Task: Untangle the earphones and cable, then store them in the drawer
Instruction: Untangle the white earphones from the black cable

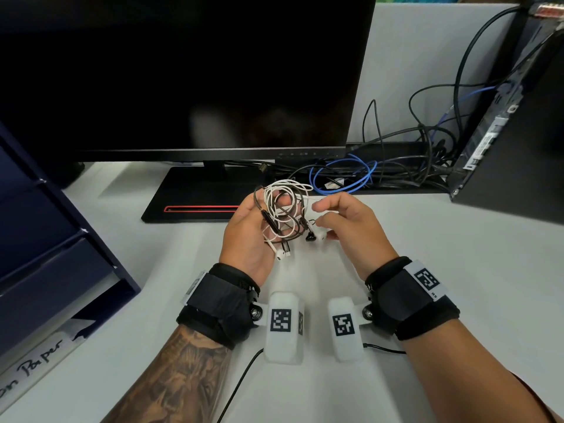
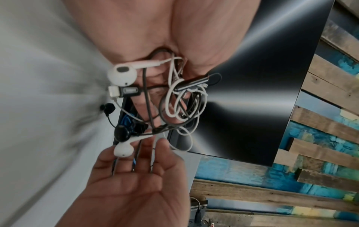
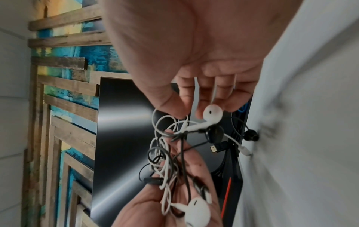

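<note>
A tangle of white earphones and black cable (image 1: pixel 282 213) lies in my left hand (image 1: pixel 259 221), palm up above the desk, its fingers curled through the loops. One white earbud (image 1: pixel 280 254) dangles below that palm, beside a black plug (image 2: pixel 124 91). My right hand (image 1: pixel 323 222) pinches the white wire right by the other white earbud (image 3: pixel 212 113), with a black earbud (image 1: pixel 309 237) hanging just beside it. In the left wrist view the tangle (image 2: pixel 180 99) hangs from the palm. The dark blue drawer unit (image 1: pixel 45 239) stands at the left, drawers closed.
A black monitor (image 1: pixel 183 71) on its stand (image 1: pixel 195 196) fills the back. Loose black and blue cables (image 1: pixel 345 175) lie behind my hands. A black computer case (image 1: pixel 512 148) stands at the right. The white desk (image 1: pixel 457 254) spreads around my hands.
</note>
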Action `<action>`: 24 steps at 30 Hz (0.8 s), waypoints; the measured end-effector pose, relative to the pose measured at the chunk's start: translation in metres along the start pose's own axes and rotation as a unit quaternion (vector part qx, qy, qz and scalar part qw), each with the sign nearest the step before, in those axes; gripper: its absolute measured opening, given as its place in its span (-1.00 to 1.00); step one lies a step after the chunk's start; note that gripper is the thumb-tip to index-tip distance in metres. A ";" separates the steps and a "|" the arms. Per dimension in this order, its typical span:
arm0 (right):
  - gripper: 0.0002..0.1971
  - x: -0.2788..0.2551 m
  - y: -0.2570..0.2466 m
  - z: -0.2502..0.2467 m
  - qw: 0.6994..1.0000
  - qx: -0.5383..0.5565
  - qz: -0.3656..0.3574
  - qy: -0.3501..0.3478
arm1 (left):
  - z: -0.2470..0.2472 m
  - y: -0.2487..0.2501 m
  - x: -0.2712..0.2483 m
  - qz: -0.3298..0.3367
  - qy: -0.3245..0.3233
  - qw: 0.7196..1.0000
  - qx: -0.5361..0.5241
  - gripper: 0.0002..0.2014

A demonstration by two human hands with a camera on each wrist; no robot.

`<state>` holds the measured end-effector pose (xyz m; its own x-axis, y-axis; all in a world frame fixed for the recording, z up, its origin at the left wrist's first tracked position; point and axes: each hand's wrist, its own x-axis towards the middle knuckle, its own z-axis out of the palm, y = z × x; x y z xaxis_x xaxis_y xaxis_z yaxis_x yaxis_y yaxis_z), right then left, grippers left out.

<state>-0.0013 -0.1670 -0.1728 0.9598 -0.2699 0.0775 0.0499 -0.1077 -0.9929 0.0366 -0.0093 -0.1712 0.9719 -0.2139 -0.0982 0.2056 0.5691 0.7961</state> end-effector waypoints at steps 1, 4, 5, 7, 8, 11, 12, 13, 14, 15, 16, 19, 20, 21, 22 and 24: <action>-0.87 -0.001 -0.001 0.001 1.000 0.010 -0.007 0.000 | 0.000 0.000 0.000 -0.001 0.002 1.000 -0.007 -0.74; -0.92 -0.003 -0.005 -0.001 0.999 0.030 -0.017 -0.007 | 0.001 0.001 -0.001 0.002 0.010 1.000 -0.027 -0.78; -0.90 -0.003 -0.006 -0.001 0.999 0.032 -0.015 -0.021 | 0.001 0.002 -0.001 0.005 0.006 0.999 -0.034 -0.81; -0.90 -0.004 -0.007 -0.002 0.997 0.032 -0.010 -0.066 | 0.002 0.002 -0.001 0.013 -0.002 0.999 -0.045 -0.85; -0.91 -0.005 -0.007 -0.001 0.995 0.029 -0.007 -0.091 | 0.003 0.003 -0.001 0.018 -0.002 0.999 -0.049 -0.85; -0.80 -0.007 -0.005 0.001 0.992 0.006 0.000 -0.127 | 0.000 0.002 0.002 0.025 0.015 0.998 -0.054 -0.84; -0.81 -0.006 -0.005 0.001 0.993 0.002 0.000 -0.121 | -0.001 0.001 0.003 0.027 0.023 0.998 -0.053 -0.82; -0.82 -0.006 -0.005 0.001 0.994 -0.002 -0.001 -0.110 | -0.002 0.000 0.004 0.028 0.029 0.998 -0.053 -0.81; -0.82 -0.005 -0.005 0.000 0.995 0.000 0.000 -0.096 | -0.002 0.000 0.005 0.030 0.037 0.997 -0.054 -0.81; -0.82 -0.005 -0.006 -0.001 0.997 0.003 -0.002 -0.082 | -0.002 0.001 0.005 0.031 0.042 0.997 -0.056 -0.81; -0.82 -0.005 -0.007 -0.001 0.998 0.007 -0.004 -0.068 | -0.002 0.002 0.005 0.031 0.045 0.997 -0.058 -0.82; -0.81 -0.005 -0.010 -0.002 0.999 0.021 -0.016 -0.040 | -0.003 0.004 0.004 0.028 0.052 0.997 -0.059 -0.82; -0.83 -0.005 -0.010 -0.002 0.999 0.025 -0.018 -0.033 | -0.004 0.004 0.003 0.025 0.051 0.997 -0.058 -0.81; -0.84 -0.005 -0.009 -0.001 0.999 0.027 -0.020 -0.026 | -0.004 0.004 0.003 0.022 0.051 0.997 -0.058 -0.81; -0.85 -0.004 -0.008 -0.001 0.999 0.034 -0.021 -0.021 | -0.004 0.004 0.004 0.019 0.052 0.997 -0.061 -0.81; -0.83 -0.003 -0.008 -0.001 0.998 0.050 -0.021 -0.013 | -0.004 0.003 0.004 0.012 0.050 0.996 -0.071 -0.80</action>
<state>-0.0050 -0.1661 -0.1655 0.9627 -0.2430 0.1192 0.1172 -0.0229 -0.9928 0.0419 -0.0053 -0.1710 0.9817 -0.1238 -0.1445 0.1900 0.6818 0.7064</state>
